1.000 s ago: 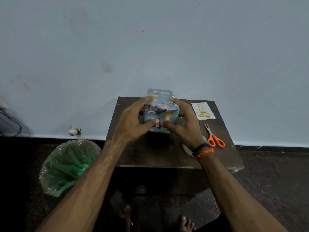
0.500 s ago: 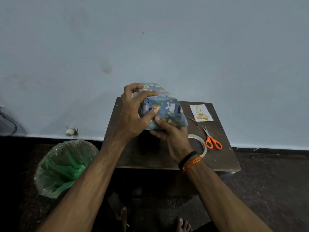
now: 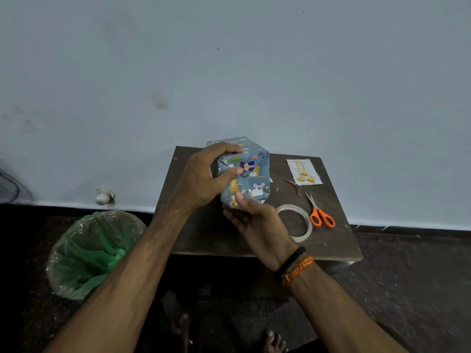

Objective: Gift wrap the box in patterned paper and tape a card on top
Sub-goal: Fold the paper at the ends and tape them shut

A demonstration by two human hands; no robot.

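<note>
Since the frame half a second earlier, the blue box wrapped in animal-patterned paper (image 3: pixel 248 178) has been turned further, so that its folded end now faces the camera, and the right hand (image 3: pixel 257 225) has dropped lower beneath it. The box is held tilted above the dark brown wooden tabletop (image 3: pixel 209 233), towards its far edge at 12 o'clock. The left hand (image 3: pixel 204 178) grips the box from 9 o'clock, fingers curled over the upper edge and thumb pressed on the folded paper flap. The right hand supports the box from 6 o'clock, palm up, fingers underneath and thumb tip on the lower face. At 3 o'clock from the box lies a small white card with gold lettering and gold balls (image 3: pixel 304 172), flat on the tabletop and well apart from the box. A ring of clear adhesive tape (image 3: pixel 300 220) lies at 4 o'clock, just beside the right hand. Orange-handled scissors (image 3: pixel 319 211) lie just beside the tape, blades pointing towards the card. A bin lined with green plastic (image 3: pixel 89 253) stands on the floor at 8 o'clock.
</note>
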